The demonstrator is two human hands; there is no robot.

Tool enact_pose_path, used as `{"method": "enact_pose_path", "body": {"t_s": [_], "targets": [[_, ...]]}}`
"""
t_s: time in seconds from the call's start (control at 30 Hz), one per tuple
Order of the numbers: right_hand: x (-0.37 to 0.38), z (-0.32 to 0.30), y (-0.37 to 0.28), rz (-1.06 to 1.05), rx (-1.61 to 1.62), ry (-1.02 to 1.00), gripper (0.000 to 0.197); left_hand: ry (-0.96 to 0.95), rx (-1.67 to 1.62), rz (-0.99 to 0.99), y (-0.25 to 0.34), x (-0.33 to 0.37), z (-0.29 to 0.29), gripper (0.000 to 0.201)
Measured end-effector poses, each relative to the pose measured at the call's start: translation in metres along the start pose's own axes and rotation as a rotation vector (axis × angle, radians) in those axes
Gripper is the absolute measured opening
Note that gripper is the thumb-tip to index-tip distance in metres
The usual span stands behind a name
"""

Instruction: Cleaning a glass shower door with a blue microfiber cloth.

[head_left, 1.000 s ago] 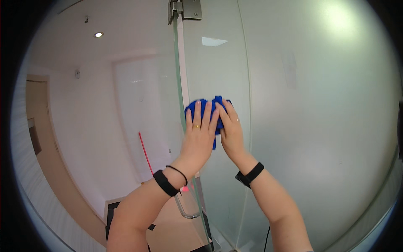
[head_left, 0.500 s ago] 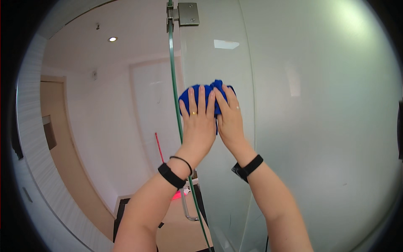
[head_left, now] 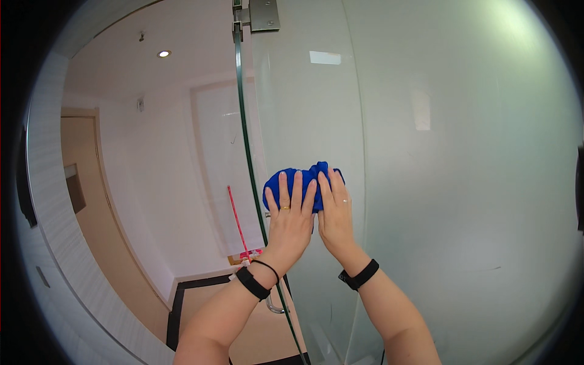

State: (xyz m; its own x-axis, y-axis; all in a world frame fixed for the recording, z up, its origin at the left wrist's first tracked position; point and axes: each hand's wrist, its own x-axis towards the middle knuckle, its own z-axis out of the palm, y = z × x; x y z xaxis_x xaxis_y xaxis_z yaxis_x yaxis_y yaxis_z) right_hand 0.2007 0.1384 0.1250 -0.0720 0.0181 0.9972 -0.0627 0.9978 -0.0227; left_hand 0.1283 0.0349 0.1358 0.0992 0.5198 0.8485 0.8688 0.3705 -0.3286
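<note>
A bunched blue cloth is pressed against the frosted glass panel, just right of its green edge. My left hand holds the cloth's left part under long, spread fingers. Close beside it, my right hand grips the right part, fingers slightly bent over the folds. The two hands nearly touch, and both palms face the glass. Parts of the cloth are hidden beneath them.
A metal hinge sits at the glass's top left, and a curved metal handle is low by its edge. Beyond the edge are a thin red pole, a white wall and a beige door.
Both hands have slid down the glass together with the blue cloth, staying side by side. The view has shifted slightly.
</note>
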Motion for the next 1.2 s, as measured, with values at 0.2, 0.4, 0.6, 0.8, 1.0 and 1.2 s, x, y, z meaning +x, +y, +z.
{"method": "enact_pose_path", "body": {"t_s": [0.2,0.4,0.6,0.8,1.0,1.2], "targets": [[0.051,-0.014,0.016,0.157,-0.022,0.217,0.052,0.162,0.011,0.057,0.011,0.068,0.002,0.064],[0.128,-0.017,0.039,0.105,0.058,0.325,0.048,0.355,0.107,0.001,0.005,0.145,0.001,0.059],[0.120,-0.014,0.045,0.080,0.004,0.280,0.043,0.340,0.064,-0.033,0.010,0.139,0.011,0.063],[0.101,-0.013,0.050,0.073,-0.006,0.282,0.048,0.298,0.041,-0.069,0.024,0.121,0.014,0.063],[0.061,-0.013,0.042,0.153,0.051,0.261,0.040,0.194,0.025,-0.100,0.039,0.085,0.027,0.062],[0.012,-0.016,0.037,0.197,0.063,0.213,0.043,0.138,0.045,-0.100,0.057,0.042,0.044,0.060]]}}
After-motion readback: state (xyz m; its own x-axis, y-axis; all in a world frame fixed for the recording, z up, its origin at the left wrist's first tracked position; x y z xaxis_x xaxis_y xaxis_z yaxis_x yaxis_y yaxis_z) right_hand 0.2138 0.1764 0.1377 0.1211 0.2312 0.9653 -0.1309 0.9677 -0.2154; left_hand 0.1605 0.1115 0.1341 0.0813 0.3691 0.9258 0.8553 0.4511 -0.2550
